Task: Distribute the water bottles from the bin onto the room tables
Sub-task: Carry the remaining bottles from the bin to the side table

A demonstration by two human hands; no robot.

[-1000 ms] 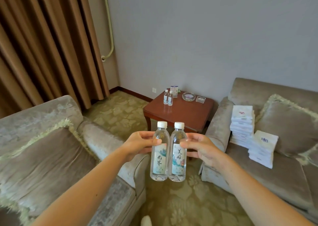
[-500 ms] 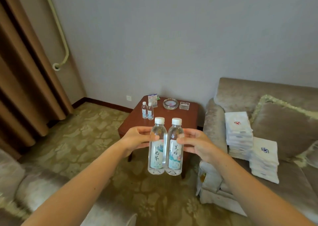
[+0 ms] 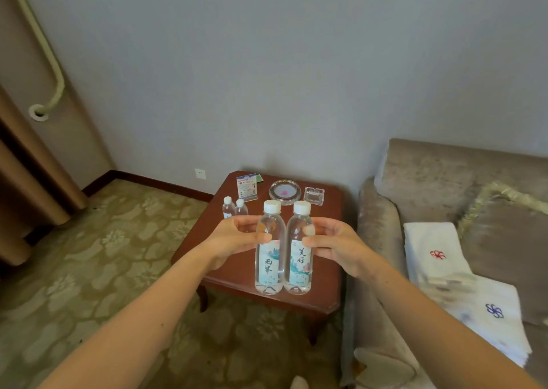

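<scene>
Two clear plastic water bottles are held upright side by side, touching each other, in the air between the person and a dark red-brown wooden side table [image 3: 329, 213], whose near part shows behind them. The left hand [image 3: 234, 240] grips the left bottle [image 3: 269, 258], thumb laid across its front just above the label and fingers curled round behind. The right hand [image 3: 338, 244] grips the right bottle [image 3: 299, 255] the same way, thumb on the front and fingertips showing through the clear plastic. Each bottle has a white screw cap, a transparent rounded shoulder and a pale label with blue-green artwork and dark brush-style characters running down it; the right bottle's label also carries a touch of pink. On the far-left part of the table stand two more capped bottles [image 3: 234, 209], close together. Just behind them is a small printed card [image 3: 247, 187], and along the back edge sit a round glass ashtray [image 3: 284, 192] and a square glass dish [image 3: 313, 195]. To the right, a grey-brown sofa [image 3: 430, 175] carries two stacks of folded white towels, one with a red emblem [image 3: 433, 249] and one with a blue emblem [image 3: 489, 314], beside a fringed cushion [image 3: 504, 240]. Patterned green carpet [image 3: 89, 255] covers the floor.
</scene>
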